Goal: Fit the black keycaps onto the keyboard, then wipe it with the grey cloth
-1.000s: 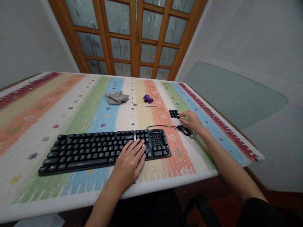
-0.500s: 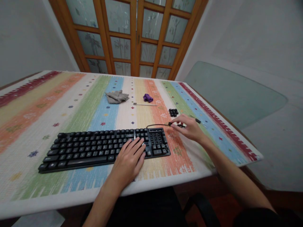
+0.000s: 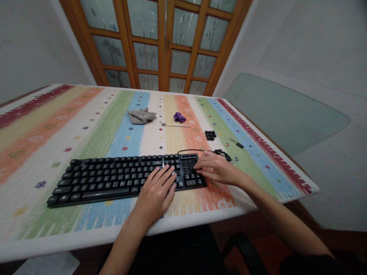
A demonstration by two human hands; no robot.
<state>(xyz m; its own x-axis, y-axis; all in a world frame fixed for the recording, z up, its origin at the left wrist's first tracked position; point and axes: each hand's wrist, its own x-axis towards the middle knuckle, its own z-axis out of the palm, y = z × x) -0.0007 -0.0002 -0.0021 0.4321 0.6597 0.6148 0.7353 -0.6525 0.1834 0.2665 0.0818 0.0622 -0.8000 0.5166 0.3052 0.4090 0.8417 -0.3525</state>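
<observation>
A black keyboard (image 3: 114,177) lies across the striped tablecloth (image 3: 43,126). My left hand (image 3: 156,193) rests flat on the keys just left of the number pad, with its fingers stretched out. My right hand (image 3: 213,168) is over the right side of the number pad. Its fingers are pressed together in a pinch, and what they hold, if anything, is hidden. A small cluster of loose black keycaps (image 3: 210,135) sits beyond the right hand. The keyboard's coiled cable (image 3: 222,152) lies just behind the knuckles.
At the far middle of the table lie a grey cloth (image 3: 141,115), a purple item (image 3: 179,117) and a thin rod (image 3: 175,125). A small black tool (image 3: 239,145) is at the right. The table's right edge runs close by. Wooden glass doors (image 3: 160,42) stand behind.
My right hand has left the loose keycaps and come back leftward to the number pad, with its fingers pinched. The left hand and the keyboard have stayed where they were.
</observation>
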